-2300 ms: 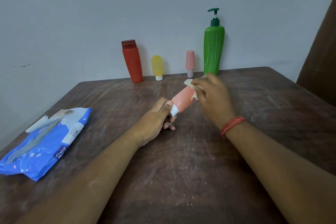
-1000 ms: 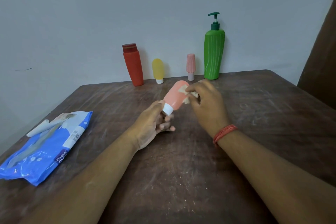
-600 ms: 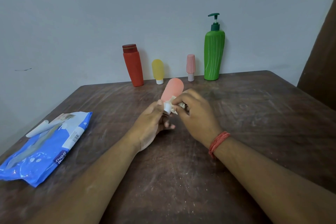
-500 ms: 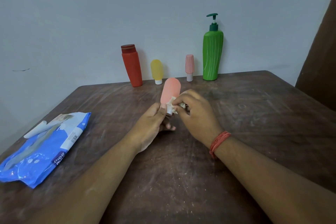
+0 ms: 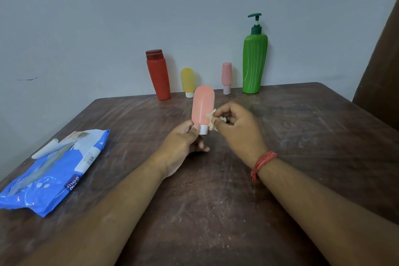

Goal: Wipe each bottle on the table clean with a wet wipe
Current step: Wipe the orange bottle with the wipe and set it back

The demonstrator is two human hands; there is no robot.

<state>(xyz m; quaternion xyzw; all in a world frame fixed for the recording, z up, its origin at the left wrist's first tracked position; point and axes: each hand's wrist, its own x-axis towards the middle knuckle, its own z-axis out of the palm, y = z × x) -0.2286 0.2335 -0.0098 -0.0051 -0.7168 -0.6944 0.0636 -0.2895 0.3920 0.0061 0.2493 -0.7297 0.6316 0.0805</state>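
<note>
Above the table (image 5: 302, 136), left hand (image 5: 183, 142) grips salmon bottle (image 5: 203, 106) cap-down.

Peach bottle (image 5: 203, 104) w/ white cap, held upright, cap down, above the bench mid-area. Crumpled off-white wet wipe (image 5: 212, 122) touches its lower right side by the cap. At the far edge by the wall, standing upright, L to R: red bottle (image 5: 158, 75), yellow bottle (image 5: 187, 82), small pink bottle (image 5: 226, 76), tall green pump bottle (image 5: 254, 60).

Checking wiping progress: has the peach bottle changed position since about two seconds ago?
Yes. The peach bottle has swung from tilted right to upright, cap down; its top now overlaps the yellow bottle behind it.
</note>
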